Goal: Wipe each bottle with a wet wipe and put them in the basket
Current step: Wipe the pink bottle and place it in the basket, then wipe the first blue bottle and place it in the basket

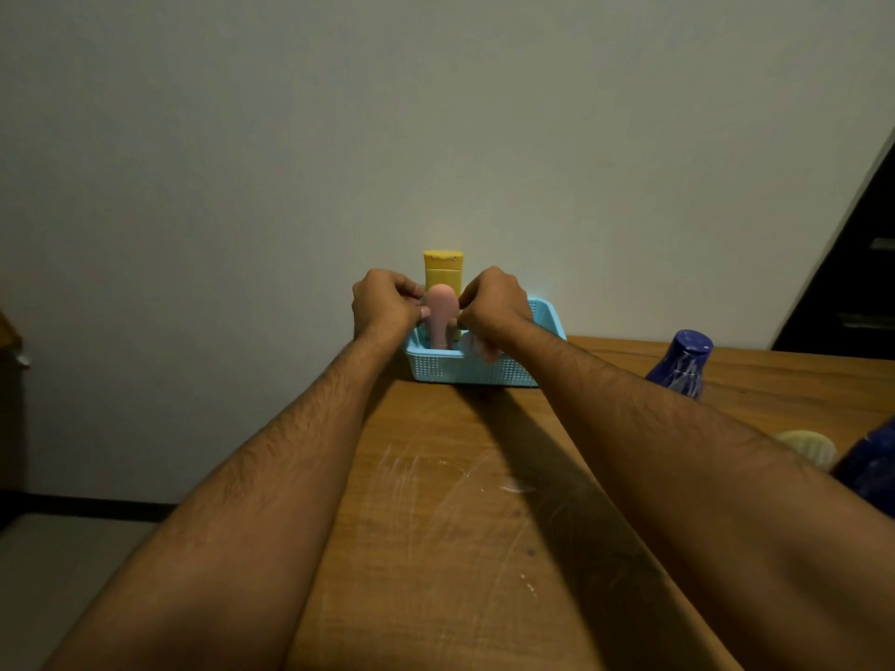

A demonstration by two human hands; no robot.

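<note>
Wooden table [436, 549], scratched, both forearms stretched out over it toward the far edge.

Near right: dark blue bottle [871, 469] cut off by the frame edge, a pale yellow cap [810, 445] just beside it; farther right, a second blue bottle [680, 363], tilted. At the far edge sits a light blue basket [465, 368]. Above it, left hand [382, 302] and right hand [494, 300] pinch a pink bottle [441, 319] from either side, fingers curled, its base down inside the basket. A yellow bottle [443, 268] stands upright just behind, against the plain wall [436, 113].
</note>
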